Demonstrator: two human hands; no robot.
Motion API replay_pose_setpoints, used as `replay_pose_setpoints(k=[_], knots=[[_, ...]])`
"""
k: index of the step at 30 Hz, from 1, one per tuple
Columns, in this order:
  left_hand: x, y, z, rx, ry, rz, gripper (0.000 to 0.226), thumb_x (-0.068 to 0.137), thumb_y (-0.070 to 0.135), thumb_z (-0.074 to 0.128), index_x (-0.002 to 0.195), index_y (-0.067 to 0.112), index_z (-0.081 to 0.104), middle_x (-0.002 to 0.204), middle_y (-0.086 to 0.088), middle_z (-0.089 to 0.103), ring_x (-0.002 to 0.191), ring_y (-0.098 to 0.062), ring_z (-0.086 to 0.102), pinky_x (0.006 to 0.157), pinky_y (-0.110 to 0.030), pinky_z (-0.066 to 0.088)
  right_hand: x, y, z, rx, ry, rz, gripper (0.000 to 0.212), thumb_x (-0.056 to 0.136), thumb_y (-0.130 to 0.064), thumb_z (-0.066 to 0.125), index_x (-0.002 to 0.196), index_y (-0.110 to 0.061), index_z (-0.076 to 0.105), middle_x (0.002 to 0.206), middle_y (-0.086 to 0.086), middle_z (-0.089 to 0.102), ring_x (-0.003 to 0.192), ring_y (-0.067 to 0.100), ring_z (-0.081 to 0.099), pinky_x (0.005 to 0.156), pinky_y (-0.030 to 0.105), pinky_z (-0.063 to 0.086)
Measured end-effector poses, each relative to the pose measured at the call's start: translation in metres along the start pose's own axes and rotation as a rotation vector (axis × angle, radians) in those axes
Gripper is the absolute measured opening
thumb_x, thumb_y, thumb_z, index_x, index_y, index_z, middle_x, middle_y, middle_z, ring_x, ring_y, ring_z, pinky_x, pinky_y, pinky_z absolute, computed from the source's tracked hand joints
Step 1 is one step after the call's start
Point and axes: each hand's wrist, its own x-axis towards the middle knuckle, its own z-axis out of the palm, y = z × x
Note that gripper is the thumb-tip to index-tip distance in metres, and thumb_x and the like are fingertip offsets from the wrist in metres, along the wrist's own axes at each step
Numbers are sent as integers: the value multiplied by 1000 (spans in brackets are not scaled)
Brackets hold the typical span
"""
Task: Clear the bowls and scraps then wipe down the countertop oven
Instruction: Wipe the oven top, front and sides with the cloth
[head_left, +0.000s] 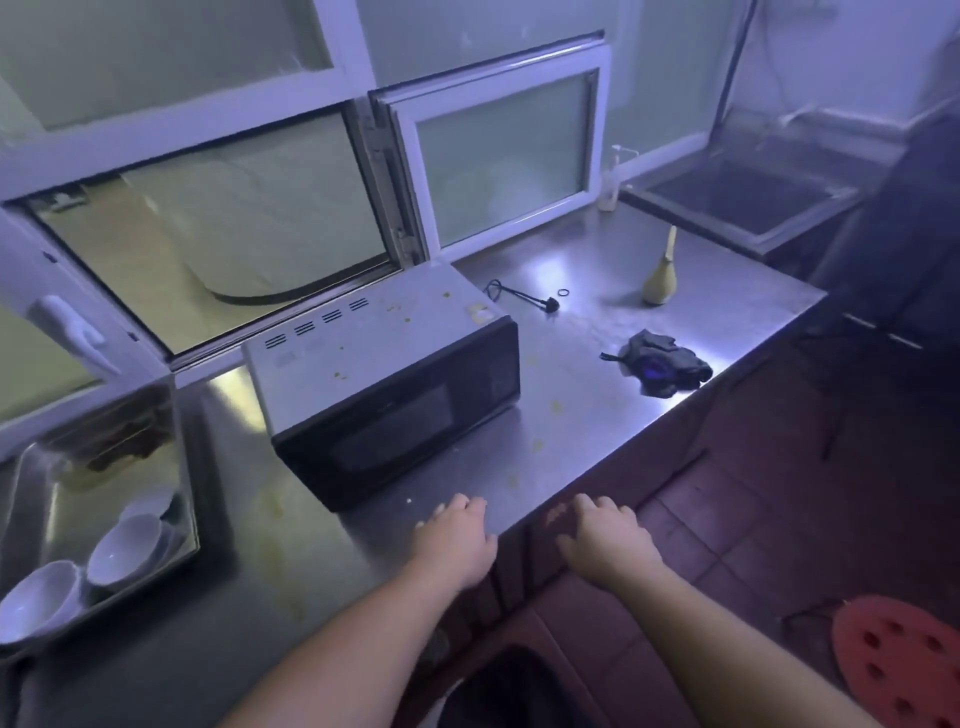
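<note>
Both hands (456, 540) (605, 540) beside oven (384, 374)

We read this as a kitchen, more commercial or canteen than home. Evidence: a long stainless steel counter (597, 364) with yellowish food smears on it, a countertop oven (384, 379) sitting on it with crumbs and spots on its top, and a steel sink (47, 519) set in at the left holding white bowls (124, 551). A second deep steel basin (748, 202) stands at the far right, with a pump bottle (609, 179) just beside it by the wall. A dark cloth (657, 361) lies on the counter. Frosted sliding windows (498, 156) run behind the counter like a serving hatch. Floor is red tile (737, 519).
</note>
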Motion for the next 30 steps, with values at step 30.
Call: replay_pose_setpoints(k=[30], knots=[[264, 102, -58, -196, -168, 168, 44, 95, 44, 45, 137, 30, 48, 137, -2, 55, 123, -29, 54, 98, -44, 48, 238, 53, -138, -37, 29, 272, 53, 97, -43, 49, 145, -22, 40, 141, 6, 48, 127, 34, 46, 96, 46, 46]])
